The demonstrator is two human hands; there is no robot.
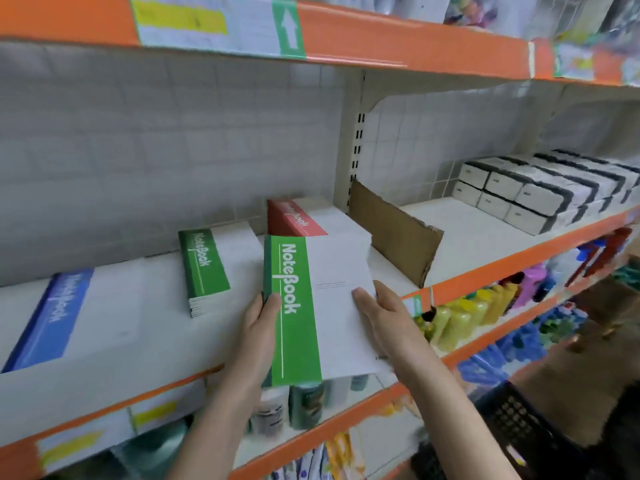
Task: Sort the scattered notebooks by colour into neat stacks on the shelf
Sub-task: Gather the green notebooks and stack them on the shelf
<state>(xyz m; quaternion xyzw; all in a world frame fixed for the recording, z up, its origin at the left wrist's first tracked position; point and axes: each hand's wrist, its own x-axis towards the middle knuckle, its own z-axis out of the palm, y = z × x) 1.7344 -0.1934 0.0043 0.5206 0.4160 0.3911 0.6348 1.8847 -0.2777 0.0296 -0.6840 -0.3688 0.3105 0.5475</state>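
Head view looks down on a green-spined notebook [311, 306] held in the air at the front lip of the white shelf [156, 348], its near end overhanging the orange shelf edge and its far end reaching in over the board. Its long axis runs front to back, spine on the left, the word "NoteBook" reading toward the person. The left hand [258, 337] grips the spine side, thumb curled over the green band and fingers hidden beneath; the right hand [384, 317] holds the white right edge, thumb flat on the cover and the other fingers wrapped under it. Just behind and left sits a green stack [207, 268], with a bare strip of shelf between it and the held book. Behind the held book a red stack [298, 220] stands, partly covered by it. Far left lies a blue stack [55, 317], well apart from the green one with open white board between. To the right a brown cardboard divider [394, 233] stands on edge, closing that side, and beyond it black-and-white boxes [540, 192] are piled.
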